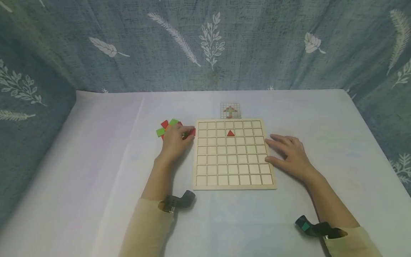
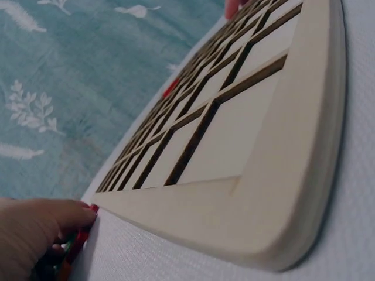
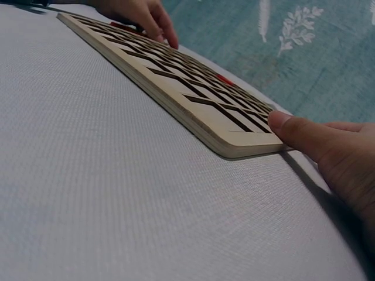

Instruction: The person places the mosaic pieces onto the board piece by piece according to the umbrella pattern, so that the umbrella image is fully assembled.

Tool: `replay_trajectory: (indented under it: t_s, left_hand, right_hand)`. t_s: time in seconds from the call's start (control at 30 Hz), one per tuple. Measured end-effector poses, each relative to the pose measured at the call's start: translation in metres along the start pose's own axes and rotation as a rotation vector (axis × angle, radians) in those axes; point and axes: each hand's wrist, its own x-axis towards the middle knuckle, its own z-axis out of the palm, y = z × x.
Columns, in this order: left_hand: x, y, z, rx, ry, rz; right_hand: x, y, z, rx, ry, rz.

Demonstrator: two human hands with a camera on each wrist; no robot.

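A pale wooden grid board (image 1: pixel 212 187) lies flat on the table. In one of its upper cells sits a red triangle (image 1: pixel 230 133). My left hand (image 1: pixel 173 141) is at the board's upper left edge, thumb and index finger at either side of a red tile (image 1: pixel 192 132). Under and behind that hand is a small pile of loose pieces, among them a green tile (image 1: pixel 160 132) and another red tile (image 1: pixel 165 124); the hand covers part of the pile. At the opposite side, my right hand (image 1: pixel 290 155) rests with spread fingers, index and thumb tips at the board's right edge.
Just beyond the board's far edge lies a small pattern card (image 1: pixel 230 111) showing a red and green arrow-like figure on a grid. A white cloth (image 1: pixel 80 160) covers the table. Behind hangs a blue-green leaf-printed curtain (image 1: pixel 257 46). Each wrist wears a black camera (image 1: pixel 184 200).
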Motion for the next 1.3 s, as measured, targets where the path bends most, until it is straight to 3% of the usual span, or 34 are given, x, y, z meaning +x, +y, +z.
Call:
replay_trajectory:
  t_s: [0.27,0.57,0.77,0.93,1.3]
  left_hand:
    - [-0.002,0.001,-0.002,0.039,0.005,-0.004]
    - [-0.005,-0.001,-0.006,0.071,0.062,0.057]
    - [-0.006,0.001,-0.008,0.02,0.056,0.054]
    - [-0.004,0.007,-0.005,-0.008,0.069,0.111]
    - [0.0,0.033,0.004,0.038,-0.051,0.183]
  right_hand:
    - [0.001,0.0,0.0,-0.011,0.004,-0.006]
    - [0.003,-0.001,-0.001,-0.013,0.005,-0.017]
    - [0.001,-0.002,-0.001,-0.014,0.008,-0.015]
    - [0.001,-0.001,0.0,-0.022,0.017,-0.018]
    - [0.001,-0.003,0.001,-0.014,0.007,0.001]
